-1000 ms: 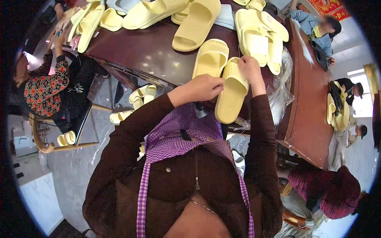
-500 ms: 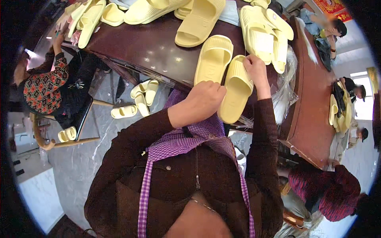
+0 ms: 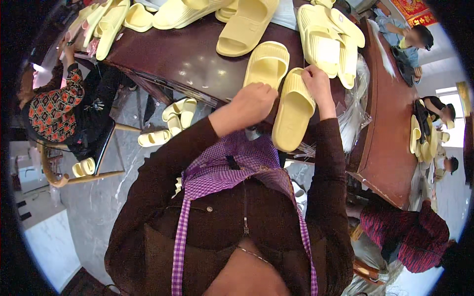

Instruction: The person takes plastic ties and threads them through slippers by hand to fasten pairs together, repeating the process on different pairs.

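Note:
My right hand (image 3: 319, 88) is closed on the ribbed strap end of a pale yellow slide slipper (image 3: 291, 129), which hangs tilted at the table's front edge with its opening toward me. My left hand (image 3: 249, 107) has its fingers curled together, in front of the near end of a second yellow slipper (image 3: 268, 63). That slipper lies on the dark table and its lower part is hidden by the hand. Whether the left fingers touch it or pinch something small, I cannot tell.
More yellow slippers (image 3: 247, 27) lie along the far side of the dark table (image 3: 163, 56), with a pile (image 3: 323, 47) by crumpled clear plastic (image 3: 355, 116) at right. Loose slippers (image 3: 154, 138) lie on the floor. Co-workers sit at left (image 3: 54, 113) and right (image 3: 405, 237).
My left hand has moved up and away from the held slipper's side, to the near end of the second slipper. My right hand and its slipper have barely moved.

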